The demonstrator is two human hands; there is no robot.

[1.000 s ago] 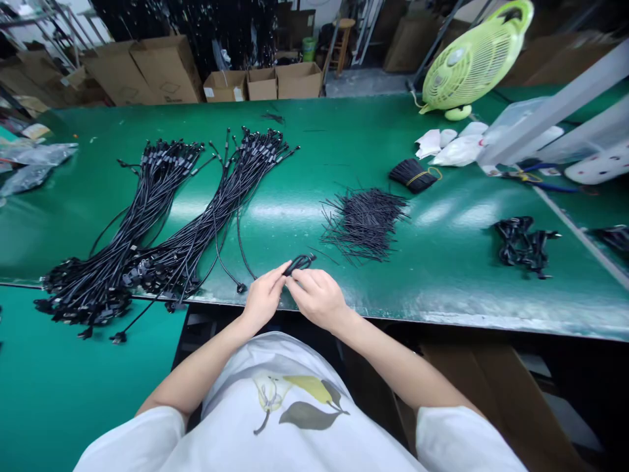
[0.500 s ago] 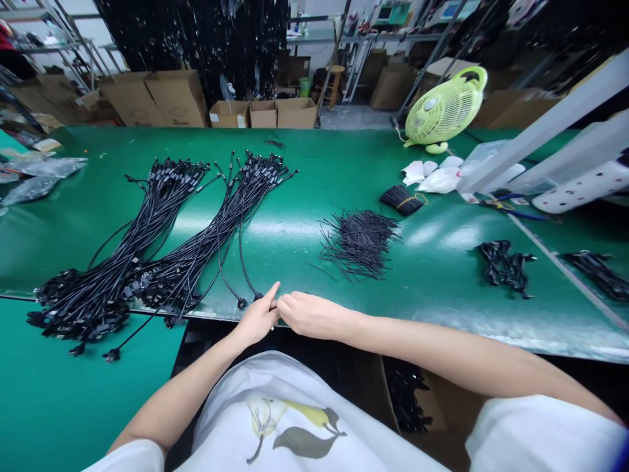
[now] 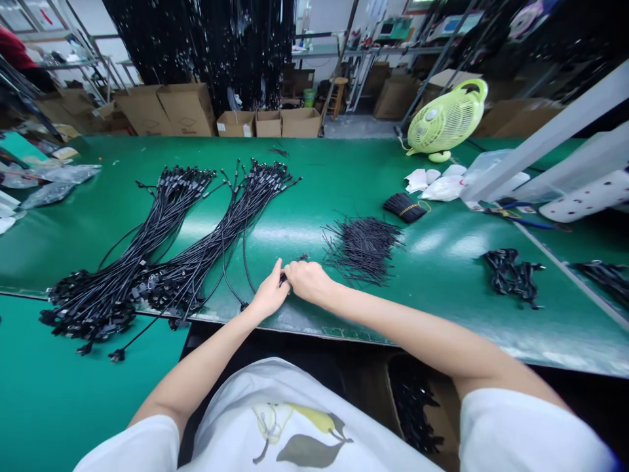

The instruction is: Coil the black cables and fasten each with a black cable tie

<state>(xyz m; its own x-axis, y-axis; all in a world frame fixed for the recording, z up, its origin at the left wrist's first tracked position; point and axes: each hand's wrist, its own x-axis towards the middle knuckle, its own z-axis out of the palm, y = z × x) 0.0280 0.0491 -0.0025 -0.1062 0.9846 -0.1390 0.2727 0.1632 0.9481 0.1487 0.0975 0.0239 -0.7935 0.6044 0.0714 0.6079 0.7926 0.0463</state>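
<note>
My left hand (image 3: pixel 269 292) and my right hand (image 3: pixel 308 280) meet above the front part of the green table (image 3: pixel 314 177). Both are closed around a small dark cable (image 3: pixel 284 278); a bit of it shows between them and past my right fingers, the rest is hidden. Left of my hands lie two long bundles of black cables, one (image 3: pixel 162 210) farther left and one (image 3: pixel 236 216) nearer, with plugs toward the table's front edge. A loose pile of thin black ties (image 3: pixel 366 249) lies to the right of my hands.
Beyond the ties are a banded black bundle (image 3: pixel 405 207), white bags (image 3: pixel 442 187) and a green fan (image 3: pixel 445 119). Coiled cables (image 3: pixel 511 275) lie at the right, near a slanting metal post (image 3: pixel 555 134). An open box (image 3: pixel 442 413) with black parts is below the table edge.
Both hands have moved up and away from the table's front edge, still together. A dark cable now shows between and beyond them. The whole view has shifted slightly.
</note>
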